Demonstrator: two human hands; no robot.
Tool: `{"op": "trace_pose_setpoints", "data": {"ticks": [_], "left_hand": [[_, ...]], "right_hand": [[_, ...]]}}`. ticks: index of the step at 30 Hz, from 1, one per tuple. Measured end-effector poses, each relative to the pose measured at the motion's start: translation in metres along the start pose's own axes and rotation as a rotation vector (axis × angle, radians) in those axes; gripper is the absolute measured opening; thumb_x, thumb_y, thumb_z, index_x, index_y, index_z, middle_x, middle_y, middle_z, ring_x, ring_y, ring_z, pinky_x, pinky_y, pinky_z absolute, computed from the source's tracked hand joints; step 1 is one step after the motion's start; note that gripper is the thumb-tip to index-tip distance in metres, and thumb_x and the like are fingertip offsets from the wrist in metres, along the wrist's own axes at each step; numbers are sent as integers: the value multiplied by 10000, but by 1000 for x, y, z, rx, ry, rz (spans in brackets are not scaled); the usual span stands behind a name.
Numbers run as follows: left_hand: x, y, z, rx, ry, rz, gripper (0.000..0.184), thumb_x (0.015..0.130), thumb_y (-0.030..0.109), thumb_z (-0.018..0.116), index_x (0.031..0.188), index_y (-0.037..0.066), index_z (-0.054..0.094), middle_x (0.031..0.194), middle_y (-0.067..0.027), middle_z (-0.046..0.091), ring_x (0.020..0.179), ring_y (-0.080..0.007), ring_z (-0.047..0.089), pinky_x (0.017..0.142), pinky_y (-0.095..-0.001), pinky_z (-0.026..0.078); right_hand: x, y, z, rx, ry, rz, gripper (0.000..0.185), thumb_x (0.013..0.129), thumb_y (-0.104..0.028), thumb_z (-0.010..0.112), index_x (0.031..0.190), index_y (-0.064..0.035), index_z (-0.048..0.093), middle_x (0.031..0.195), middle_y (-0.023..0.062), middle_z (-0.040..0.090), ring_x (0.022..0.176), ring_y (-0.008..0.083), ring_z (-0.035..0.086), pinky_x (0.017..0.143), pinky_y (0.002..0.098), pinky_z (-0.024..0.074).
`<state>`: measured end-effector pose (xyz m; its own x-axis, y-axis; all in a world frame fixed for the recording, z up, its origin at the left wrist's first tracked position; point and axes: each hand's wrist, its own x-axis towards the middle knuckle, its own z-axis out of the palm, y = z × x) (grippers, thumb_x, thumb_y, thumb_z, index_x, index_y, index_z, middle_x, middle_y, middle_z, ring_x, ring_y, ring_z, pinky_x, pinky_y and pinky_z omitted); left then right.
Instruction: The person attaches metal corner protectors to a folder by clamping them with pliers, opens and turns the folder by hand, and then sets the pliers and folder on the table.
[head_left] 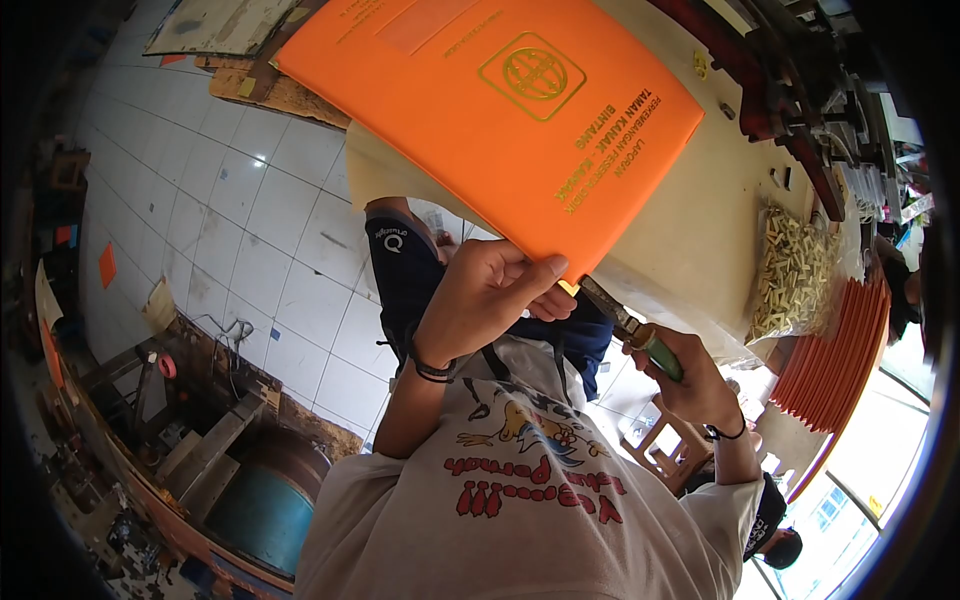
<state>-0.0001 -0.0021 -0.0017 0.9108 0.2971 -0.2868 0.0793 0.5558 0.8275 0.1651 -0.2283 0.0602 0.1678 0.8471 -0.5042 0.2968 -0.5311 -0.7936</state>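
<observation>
A large orange folder cover [480,150] with gold lettering and a gold emblem lies over the work table. My left hand [490,290] is closed on its near corner, thumb on top and fingers curled underneath. At that corner a small gold metal corner piece [569,287] shows beside my thumb. In my right hand [690,378] is a green-handled metal tool [657,350], gripped by the handle. Its narrow, dark metal end points up to the gold corner piece, touching or very near it; I cannot tell which.
A clear plastic bag of small gold metal pieces [795,270] lies on the table at right. Beyond it stands a stack of orange covers [838,350]. A dark red metal machine part [740,80] rises at the upper right. Another person [775,530] is at lower right.
</observation>
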Motion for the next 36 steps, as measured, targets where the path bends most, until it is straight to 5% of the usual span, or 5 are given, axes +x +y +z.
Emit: {"op": "trace_pose_setpoints", "data": {"ticks": [14,17,23,26,36], "left_hand": [[0,-3,-1,-16,0,2,340,999,244,590,1008,-90,656,821,-172,721,721,-194,727,665,-288,612],[0,-4,-1,-22,-1,-7,338,998,240,591,1006,-91,655,822,-174,720,722,-196,727,667,-290,612],[0,-4,-1,-14,3,-7,340,998,243,590,1012,-91,657,818,-181,719,724,-202,729,667,-293,612],[-1,-4,-1,7,9,-4,350,998,256,590,1016,-86,659,811,-188,718,717,-207,730,666,-295,611],[1,-3,0,9,30,5,347,996,231,590,995,-111,646,806,-200,716,711,-227,732,657,-310,618]], "right_hand": [[1,0,-5,-33,-32,68,396,699,151,435,1016,-23,597,793,125,591,710,276,572,658,340,457],[-1,5,-2,35,-28,49,447,699,221,353,1050,49,569,818,26,496,749,93,436,648,199,382],[-1,7,-2,-1,-21,-10,416,705,208,391,1037,34,573,888,67,566,778,115,467,695,222,420],[0,-1,-4,3,-36,47,415,719,134,459,1089,7,598,959,148,669,932,285,658,844,334,493],[-7,13,-3,80,-77,-57,864,642,115,437,1488,-49,380,1116,96,676,993,221,640,891,308,472]]}}
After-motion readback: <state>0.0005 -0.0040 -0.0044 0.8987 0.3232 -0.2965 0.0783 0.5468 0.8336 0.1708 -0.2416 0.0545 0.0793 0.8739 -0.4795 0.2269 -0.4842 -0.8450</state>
